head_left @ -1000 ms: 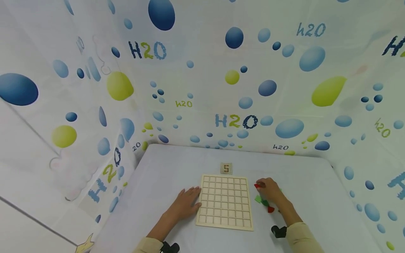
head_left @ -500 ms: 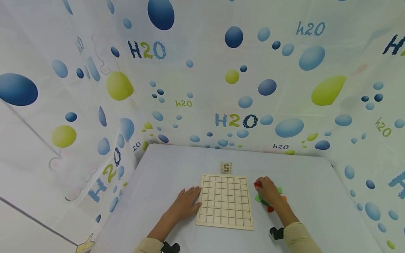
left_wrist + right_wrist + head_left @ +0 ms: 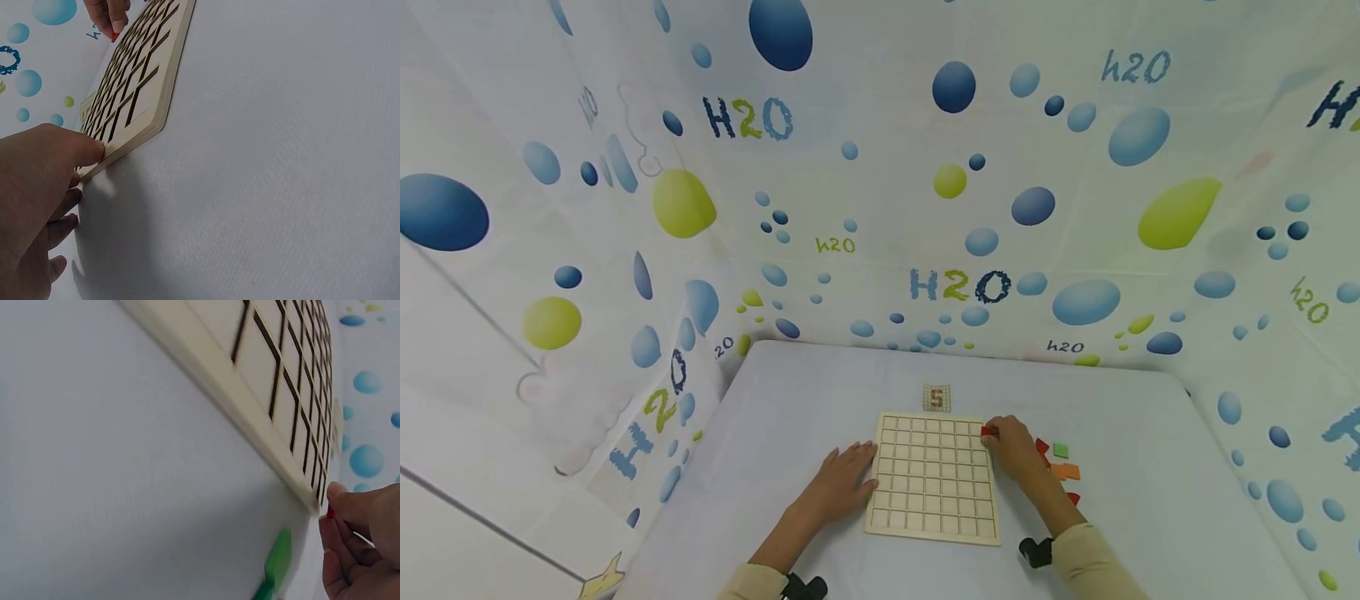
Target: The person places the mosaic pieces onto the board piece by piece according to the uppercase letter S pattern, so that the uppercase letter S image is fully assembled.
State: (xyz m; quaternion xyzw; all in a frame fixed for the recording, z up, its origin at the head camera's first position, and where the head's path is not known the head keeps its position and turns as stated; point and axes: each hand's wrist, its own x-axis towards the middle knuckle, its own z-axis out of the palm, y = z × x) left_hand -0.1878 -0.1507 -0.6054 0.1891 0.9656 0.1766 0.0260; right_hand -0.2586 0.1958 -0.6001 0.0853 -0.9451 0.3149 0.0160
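A wooden grid board (image 3: 934, 479) lies flat on the white table. My left hand (image 3: 841, 481) rests at its left edge, fingers spread, with the thumb (image 3: 87, 147) touching the frame in the left wrist view. At the board's far right corner my right hand (image 3: 1013, 448) pinches a small red piece (image 3: 988, 431) between thumb and fingertips. In the right wrist view only a sliver of the red piece (image 3: 330, 513) shows; its full shape is hidden.
A small patterned card (image 3: 937, 398) marked like an S or 5 lies beyond the board. Right of my right hand lie a light green square (image 3: 1060, 451), orange pieces (image 3: 1065, 472) and red pieces (image 3: 1042, 447). Darker green ones (image 3: 279, 557) show in the right wrist view.
My right hand has moved left with the red piece, from beside the loose pieces to the board's far right corner. More loose pieces are uncovered. The left hand has stayed put.
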